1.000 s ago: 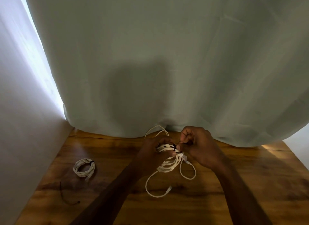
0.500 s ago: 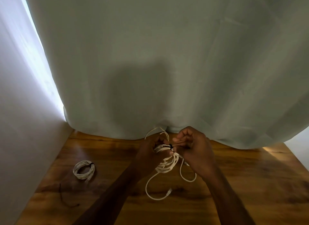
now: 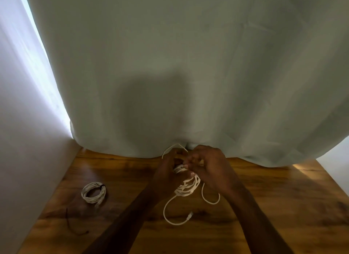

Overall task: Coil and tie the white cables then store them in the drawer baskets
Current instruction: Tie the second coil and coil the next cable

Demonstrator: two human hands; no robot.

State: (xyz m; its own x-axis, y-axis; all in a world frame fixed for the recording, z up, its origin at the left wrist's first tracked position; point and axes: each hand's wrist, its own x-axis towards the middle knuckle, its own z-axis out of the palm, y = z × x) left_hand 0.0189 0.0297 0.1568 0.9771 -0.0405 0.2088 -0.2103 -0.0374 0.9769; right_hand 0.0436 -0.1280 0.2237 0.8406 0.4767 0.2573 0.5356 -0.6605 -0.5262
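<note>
A white cable coil (image 3: 188, 185) hangs between my hands above the wooden table (image 3: 273, 206). My left hand (image 3: 166, 176) grips the upper part of the coil. My right hand (image 3: 209, 166) pinches at the top of the same coil, fingers curled; what it pinches there is hidden by the fingers. Loose cable ends trail down in loops, one ending in a plug (image 3: 189, 215) on the table. A second white coil (image 3: 93, 192), bound with a dark tie, lies on the table at the left.
A thin dark tie (image 3: 72, 227) lies on the table near the front left. A pale curtain (image 3: 188, 74) hangs over the table's back edge. A white wall (image 3: 22, 140) borders the left side. No drawer or basket is in view.
Both hands have shifted slightly up and back toward the curtain with the coil. The dark tie seen on the coil earlier is now covered by my fingers.
</note>
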